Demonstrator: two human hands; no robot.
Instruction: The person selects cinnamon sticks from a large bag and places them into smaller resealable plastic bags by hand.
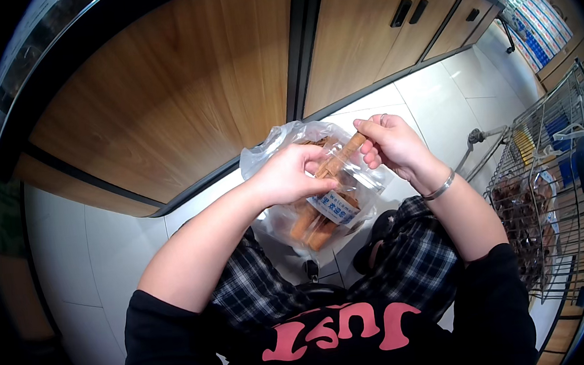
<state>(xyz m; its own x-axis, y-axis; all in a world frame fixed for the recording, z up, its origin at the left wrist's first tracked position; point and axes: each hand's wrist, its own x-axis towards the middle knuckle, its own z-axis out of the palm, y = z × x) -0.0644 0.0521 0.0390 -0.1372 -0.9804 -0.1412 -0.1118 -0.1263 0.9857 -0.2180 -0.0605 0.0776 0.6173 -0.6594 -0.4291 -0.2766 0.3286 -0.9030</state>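
Observation:
A clear plastic bag [278, 137] holding several brown rolled sticks, perhaps cinnamon bark or rolled snacks, lies between my knees. It bears a white label with blue writing [336, 207]. My right hand [389, 141] pinches the upper end of one brown rolled stick [346, 152], which slants up out of the bag. My left hand [299, 174] reaches over the bag's opening, thumb and fingers around the stick's lower part; whether the fingers also hold plastic I cannot tell. What supports the bag from below is mostly hidden.
Wood-faced cabinets [187, 88] with dark frames stand in front. A wire shopping cart [553, 172] holding packages of dark brown goods [521, 216] is at the right. Light tiles [429, 94] cover the floor. Stacked blue and white boxes [542, 29] are at the far right.

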